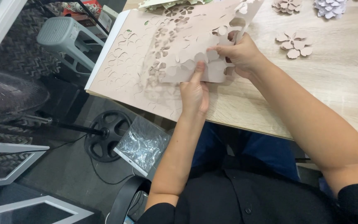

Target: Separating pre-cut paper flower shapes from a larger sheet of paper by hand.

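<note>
A pale pink paper sheet point(187, 45) full of flower-shaped cut-outs is lifted off a stack of like sheets point(121, 66) lying on the wooden table's point(336, 79) left end. My left hand point(194, 93) pinches the sheet's lower edge, thumb up against the paper. My right hand point(239, 52) grips the sheet at its right side, fingers curled through the cut holes. Both hands hold the same sheet, close together, near the table's front edge.
Loose pink paper flowers point(294, 43) lie to the right, more point(286, 5) at the back, with a pale lilac layered flower point(330, 7) beyond. On the floor to the left stand a grey plastic stool point(65, 35), a fan base point(106, 135) and a clear plastic bag point(143, 143).
</note>
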